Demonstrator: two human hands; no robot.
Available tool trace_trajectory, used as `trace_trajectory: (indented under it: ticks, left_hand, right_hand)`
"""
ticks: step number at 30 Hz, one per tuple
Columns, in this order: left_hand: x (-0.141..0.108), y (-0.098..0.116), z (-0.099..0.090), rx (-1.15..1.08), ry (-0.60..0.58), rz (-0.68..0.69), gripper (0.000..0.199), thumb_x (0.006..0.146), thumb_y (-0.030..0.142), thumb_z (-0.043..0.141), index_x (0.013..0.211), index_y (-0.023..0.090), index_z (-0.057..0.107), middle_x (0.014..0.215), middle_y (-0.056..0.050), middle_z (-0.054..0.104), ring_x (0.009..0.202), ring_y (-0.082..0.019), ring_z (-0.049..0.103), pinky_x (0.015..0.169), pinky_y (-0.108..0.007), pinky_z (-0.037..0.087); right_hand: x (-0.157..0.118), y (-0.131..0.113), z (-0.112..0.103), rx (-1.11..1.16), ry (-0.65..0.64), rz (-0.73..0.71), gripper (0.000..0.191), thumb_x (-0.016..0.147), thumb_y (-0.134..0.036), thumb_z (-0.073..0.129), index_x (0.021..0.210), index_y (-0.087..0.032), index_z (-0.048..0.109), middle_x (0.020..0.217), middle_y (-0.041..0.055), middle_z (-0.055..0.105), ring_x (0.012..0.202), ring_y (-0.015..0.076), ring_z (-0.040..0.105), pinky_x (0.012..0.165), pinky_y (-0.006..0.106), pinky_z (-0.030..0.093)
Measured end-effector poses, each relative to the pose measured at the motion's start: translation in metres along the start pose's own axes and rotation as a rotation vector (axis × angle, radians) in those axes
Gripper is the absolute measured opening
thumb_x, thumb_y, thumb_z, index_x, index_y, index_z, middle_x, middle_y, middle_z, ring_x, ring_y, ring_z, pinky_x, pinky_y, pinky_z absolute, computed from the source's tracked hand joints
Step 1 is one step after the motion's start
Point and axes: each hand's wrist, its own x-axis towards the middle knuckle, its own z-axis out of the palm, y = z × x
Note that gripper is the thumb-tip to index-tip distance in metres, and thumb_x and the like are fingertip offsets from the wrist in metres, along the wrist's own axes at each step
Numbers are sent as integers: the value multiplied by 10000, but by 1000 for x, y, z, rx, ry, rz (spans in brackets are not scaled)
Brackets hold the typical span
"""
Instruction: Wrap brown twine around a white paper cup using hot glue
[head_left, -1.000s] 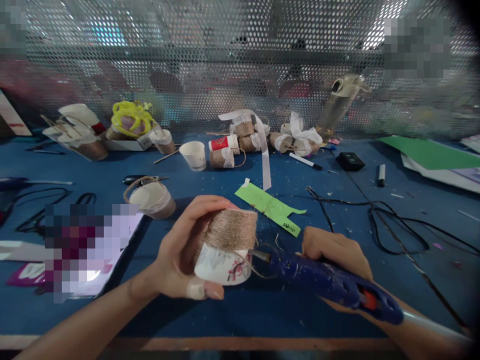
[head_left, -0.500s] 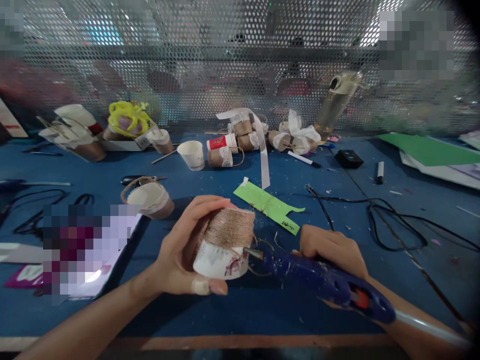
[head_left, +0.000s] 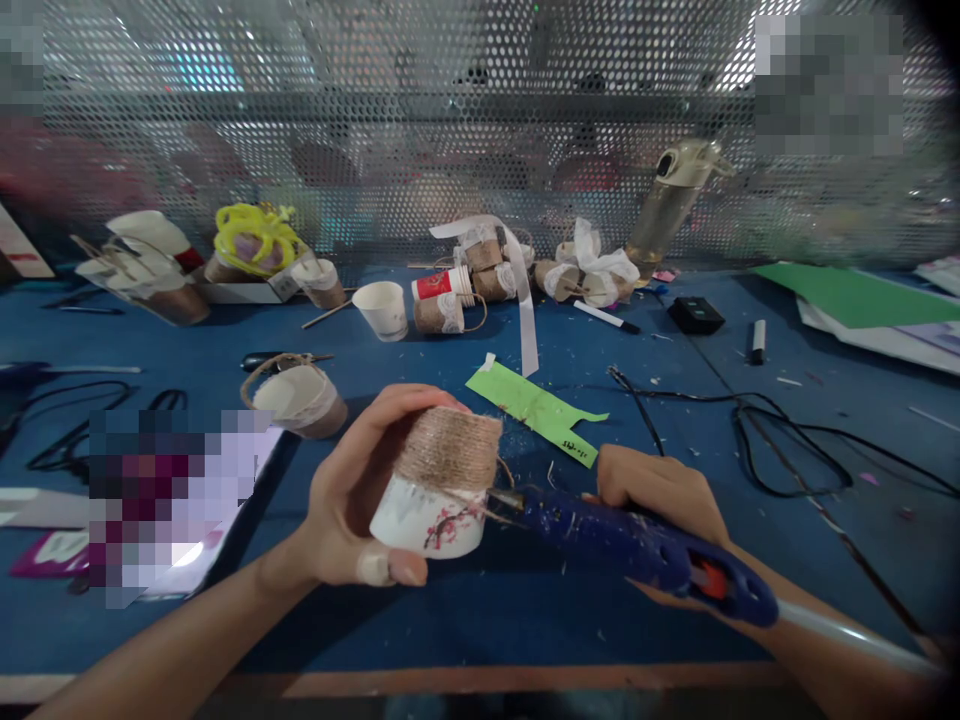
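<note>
A paper cup [head_left: 431,515], white with pink blossoms, has brown twine [head_left: 450,448] wound round part of its side. It lies tilted in my left hand [head_left: 349,490], whose fingers and bandaged thumb wrap round it. My right hand [head_left: 664,495] is closed on a blue glue gun [head_left: 615,540] with a clear stick in its rear end. The gun's metal nozzle meets the cup's side by the lowest twine, where a loose strand hangs. Part of my right hand is hidden behind the gun.
Left of the cup stands another cup with a handle [head_left: 300,400]. Behind are a green strip [head_left: 532,410], a white cup [head_left: 381,310], twine-wrapped cups [head_left: 439,314] and white ribbon [head_left: 529,320]. A bottle [head_left: 667,210] leans on the mesh. Black cable [head_left: 787,490] lies right.
The cup has shifted slightly left and turned in my left hand, showing more of the blossoms. The glue gun has moved a little left with it.
</note>
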Motion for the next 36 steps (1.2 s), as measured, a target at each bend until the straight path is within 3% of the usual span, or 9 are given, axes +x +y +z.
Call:
trace_trajectory:
  ticks: [5,12,19,22,24,27,29,33,36]
  left_hand:
    - [-1,-1,0,-17,17,17,875,736,758,639,1363,153,556,1220,-111,543,1110,-304,603,936,-405,584]
    - [-1,2,1,-32,47,-3,851,702,681,736,1362,177,547,1232,-95,551,1138,-288,611,973,-361,576]
    - [0,2,4,-21,88,49,826,725,687,711,1342,164,548,1218,-101,543,1141,-276,592,1011,-369,543]
    - [0,3,8,7,60,24,819,657,543,843,1332,186,549,1225,-109,529,1152,-290,582,1014,-412,542]
    - [0,4,10,-6,34,4,821,626,445,895,1327,193,551,1228,-121,523,1155,-293,584,1003,-424,550]
    - [0,6,12,-34,-11,-36,801,640,399,898,1337,227,542,1216,-117,533,1161,-293,585,995,-432,554]
    - [-2,6,12,-3,-36,-82,815,637,385,902,1350,249,529,1238,-109,535,1186,-294,574,1025,-431,535]
    - [-7,5,10,59,-71,-146,876,621,353,915,1384,262,494,1305,-107,509,1239,-303,545,1082,-429,486]
    - [-8,5,8,69,-83,-173,881,613,341,920,1381,271,493,1286,-104,501,1249,-323,522,1102,-473,456]
  right_hand:
    - [1,-2,-4,18,-36,12,297,857,-97,548,715,-240,330,645,-43,377,552,110,389,528,262,280]
    - [8,2,-6,91,-127,45,256,785,-142,601,710,-235,375,664,-55,416,528,95,376,502,238,286]
    - [8,-2,-6,187,72,275,191,867,-180,619,730,-221,491,652,-40,494,540,116,456,506,262,353]
    - [4,0,2,294,144,358,88,929,-249,618,882,-233,545,804,5,621,663,153,603,581,278,483]
    - [2,4,7,396,199,360,122,936,-318,628,895,-248,538,958,37,663,836,197,666,708,328,553]
    - [0,6,10,503,240,309,146,934,-346,640,900,-271,520,1149,40,652,1106,242,638,929,427,545]
    - [0,4,11,561,169,306,183,903,-330,695,924,-281,520,1215,30,640,1186,247,608,998,456,515]
    - [-3,-5,15,641,2,408,292,818,-285,805,962,-266,552,1087,25,689,1029,219,678,938,401,540]
    - [-4,-9,19,770,9,435,307,797,-242,826,938,-251,553,977,0,694,892,184,704,858,360,562]
